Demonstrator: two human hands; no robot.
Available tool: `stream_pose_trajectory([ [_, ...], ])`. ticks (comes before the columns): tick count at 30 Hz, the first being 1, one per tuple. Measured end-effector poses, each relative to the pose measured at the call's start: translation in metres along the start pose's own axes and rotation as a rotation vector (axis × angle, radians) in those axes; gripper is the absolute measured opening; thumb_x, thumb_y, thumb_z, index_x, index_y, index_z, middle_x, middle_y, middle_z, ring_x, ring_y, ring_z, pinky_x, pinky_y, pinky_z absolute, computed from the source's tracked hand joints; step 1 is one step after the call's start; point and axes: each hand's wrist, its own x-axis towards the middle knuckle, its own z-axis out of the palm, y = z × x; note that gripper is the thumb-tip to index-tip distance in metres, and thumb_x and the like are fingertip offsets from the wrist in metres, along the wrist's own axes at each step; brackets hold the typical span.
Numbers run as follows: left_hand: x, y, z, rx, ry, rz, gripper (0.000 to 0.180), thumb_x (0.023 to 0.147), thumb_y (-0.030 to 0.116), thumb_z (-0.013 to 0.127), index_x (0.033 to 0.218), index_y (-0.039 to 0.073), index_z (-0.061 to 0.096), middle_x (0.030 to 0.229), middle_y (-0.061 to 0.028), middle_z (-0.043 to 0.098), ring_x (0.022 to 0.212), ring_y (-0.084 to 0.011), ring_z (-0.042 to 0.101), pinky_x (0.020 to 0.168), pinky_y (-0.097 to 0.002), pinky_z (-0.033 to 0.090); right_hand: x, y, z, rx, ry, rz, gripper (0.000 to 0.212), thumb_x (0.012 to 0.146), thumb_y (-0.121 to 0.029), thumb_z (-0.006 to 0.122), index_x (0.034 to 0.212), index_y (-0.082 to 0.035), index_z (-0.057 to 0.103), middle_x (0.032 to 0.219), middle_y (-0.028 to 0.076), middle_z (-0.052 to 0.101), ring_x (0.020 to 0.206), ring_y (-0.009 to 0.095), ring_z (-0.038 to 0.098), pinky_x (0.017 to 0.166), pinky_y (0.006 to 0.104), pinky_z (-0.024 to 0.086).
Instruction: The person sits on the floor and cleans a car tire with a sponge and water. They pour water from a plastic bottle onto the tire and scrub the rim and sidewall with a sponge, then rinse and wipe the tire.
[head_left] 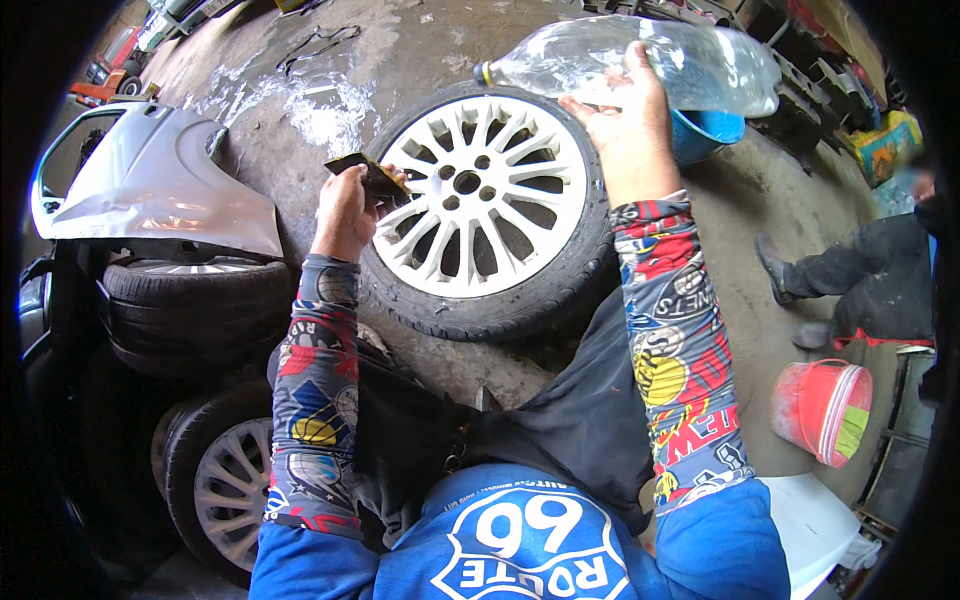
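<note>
A large clear plastic bottle (640, 65) lies sideways in my right hand (635, 120), its neck pointing left over the far edge of the wheel. My fingers and thumb grip it from the near side. In my left hand (345, 210) is a dark, folded sheet of sandpaper (372, 180), held above the left side of the wheel. Between my legs a white multi-spoke alloy wheel (487, 222) lies face up, with a black tyre (480, 318) around it. Whether the bottle holds any water I cannot make out.
Silver car body panel (160, 190) rests above a tyre (200, 310) on the left; another wheel (235, 490) leans below. A blue bucket (700, 135) stands behind my right hand. At right are a red bucket (815, 405) and a seated person's legs (850, 275). Wet floor (320, 105) shines beyond.
</note>
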Motion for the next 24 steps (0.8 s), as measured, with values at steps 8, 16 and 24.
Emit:
stream_pose_trajectory([
  [8, -0.009, 0.002, -0.019, 0.071, 0.154, 0.099, 0.038, 0.099, 0.014, 0.046, 0.132, -0.004, 0.047, 0.116, -0.0212, 0.071, 0.099, -0.0335, 0.072, 0.087, -0.0498, 0.058, -0.022, -0.007, -0.003, 0.142, 0.137, -0.009, 0.089, 0.1, -0.058, 0.059, 0.156, -0.001, 0.021, 0.158, 0.027, 0.03, 0.143, 0.052, 0.036, 0.107, 0.0755, 0.042],
  [16, -0.012, 0.017, -0.02, -0.005, 0.045, -0.078, 0.036, 0.093, 0.033, 0.07, 0.114, 0.007, 0.055, 0.102, -0.0149, 0.062, 0.091, -0.0347, 0.069, 0.083, -0.0599, 0.059, -0.008, -0.026, -0.047, 0.347, 0.361, 0.243, 0.087, 0.089, -0.07, 0.067, 0.14, -0.004, 0.043, 0.138, 0.027, 0.046, 0.109, 0.046, 0.059, 0.087, 0.0576, 0.061],
  [24, -0.026, 0.023, -0.004, 0.004, -0.176, -0.061, 0.048, 0.1, 0.054, 0.06, 0.114, 0.008, 0.057, 0.092, -0.0111, 0.062, 0.073, -0.0226, 0.064, 0.07, -0.0426, 0.061, -0.029, -0.068, -0.173, 0.497, 0.448, 0.46, 0.062, 0.088, -0.055, 0.072, 0.12, -0.002, 0.066, 0.11, 0.018, 0.072, 0.095, 0.033, 0.071, 0.064, 0.0328, 0.06],
])
